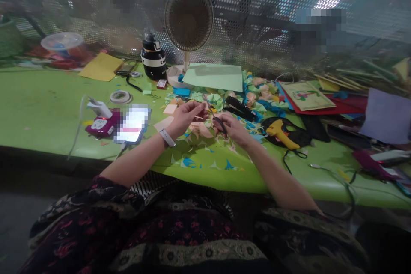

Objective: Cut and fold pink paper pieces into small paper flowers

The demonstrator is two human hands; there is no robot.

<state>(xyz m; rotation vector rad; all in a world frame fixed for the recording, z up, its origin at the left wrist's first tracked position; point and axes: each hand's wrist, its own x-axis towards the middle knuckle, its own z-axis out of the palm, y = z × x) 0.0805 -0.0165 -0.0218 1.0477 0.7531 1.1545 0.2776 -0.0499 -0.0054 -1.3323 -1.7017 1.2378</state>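
Note:
My right hand (235, 130) is closed round the dark handles of a pair of scissors (220, 124), whose blades point up and left toward my other hand. Between the fingertips of my left hand (186, 115) is a small pale peach paper piece (206, 105), close to the scissor blades; its exact shape is too small to tell. Peach paper scraps (202, 129) lie beneath both hands, and square peach sheets (170, 109) are beside my left hand. Behind my right hand lies a black stapler (240, 108). Blue and white offcuts (189, 162) are scattered along the front edge.
A fan (189, 17) and black bottle (153, 58) stand at the back near a light green sheet (218, 76) and heaped paper pieces (265, 93). At left are a tape roll (120, 96), a phone (132, 124) and a purple socket box (102, 125); a yellow-handled tool (282, 134) lies right.

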